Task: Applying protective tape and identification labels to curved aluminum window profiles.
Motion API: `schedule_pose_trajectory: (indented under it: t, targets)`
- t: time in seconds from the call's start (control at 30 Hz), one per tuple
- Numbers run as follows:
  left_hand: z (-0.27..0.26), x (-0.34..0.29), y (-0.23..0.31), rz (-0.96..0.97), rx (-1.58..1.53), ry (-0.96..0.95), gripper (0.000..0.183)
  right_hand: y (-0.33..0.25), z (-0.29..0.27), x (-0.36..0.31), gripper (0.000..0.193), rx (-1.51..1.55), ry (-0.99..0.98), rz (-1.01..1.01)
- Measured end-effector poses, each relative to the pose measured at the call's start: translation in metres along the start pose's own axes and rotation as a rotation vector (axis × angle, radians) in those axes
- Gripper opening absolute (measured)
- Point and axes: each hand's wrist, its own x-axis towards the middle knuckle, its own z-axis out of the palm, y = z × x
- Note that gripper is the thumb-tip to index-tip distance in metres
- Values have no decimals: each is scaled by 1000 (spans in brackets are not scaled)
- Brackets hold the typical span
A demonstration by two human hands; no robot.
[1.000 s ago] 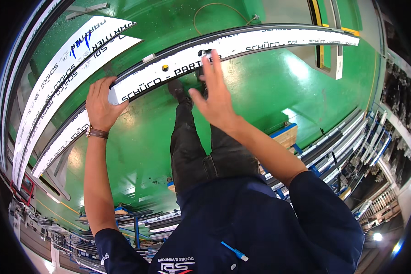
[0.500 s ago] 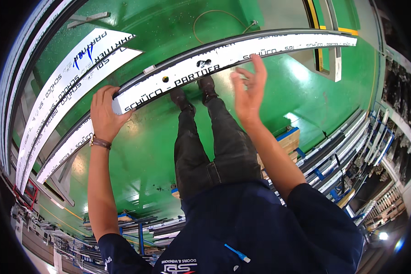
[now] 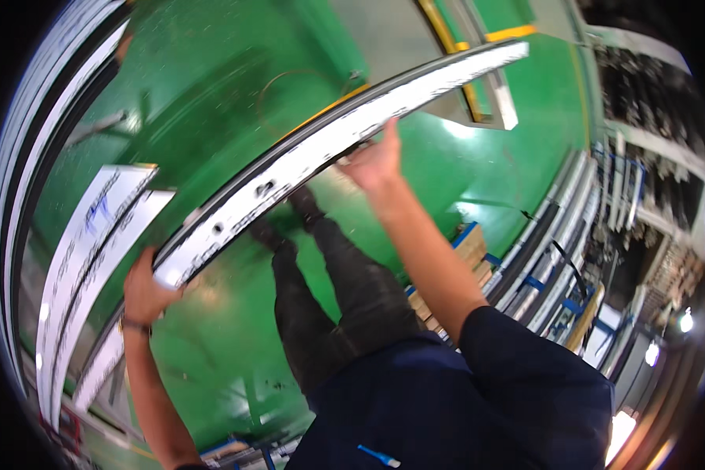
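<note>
A long window-frame profile (image 3: 329, 137), covered in white printed film with dark edges, slants from lower left to upper right. Two dark holes show near its left part. At that left end my left hand (image 3: 149, 288) is wrapped round the profile, thumb on the near side. My right hand (image 3: 374, 163) grips the near edge farther along, its fingers passing under the profile and partly hidden. A second white film-covered profile (image 3: 102, 368) lies below my left hand. Motion blurs the picture.
Left of me stand more white film-covered profiles (image 3: 86, 274) and long dark-and-white bars (image 3: 23, 157). Ahead is a support with a yellow strip (image 3: 439, 27). Racked profiles (image 3: 552, 243) and a wooden block (image 3: 470, 247) stand at the right. The floor (image 3: 219, 345) is green.
My right hand has gone from raised with fingers apart to gripping the profile's near edge. My view has turned, and the profile slants more steeply. My left hand stays on its end.
</note>
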Motion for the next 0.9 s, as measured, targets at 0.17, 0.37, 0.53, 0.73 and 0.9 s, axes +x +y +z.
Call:
schedule_pose_trajectory:
  t: [0.17,0.37,0.53,0.73,0.9]
  targets:
    - [18,-20,1,72,106,222,84,2,11,2,114,273,-128,35]
    - [46,-61,26,-69,310,415,91,13,6,0,104,346,-28,-112]
    - [48,-79,50,10,286,522,84,16,-11,5,107,360,-39,-93]
    - [-8,-76,32,-69,-47,-101,84,23,-39,16,74,458,-315,14]
    - [-8,-58,0,-119,-238,-416,105,31,-55,27,54,511,-493,19]
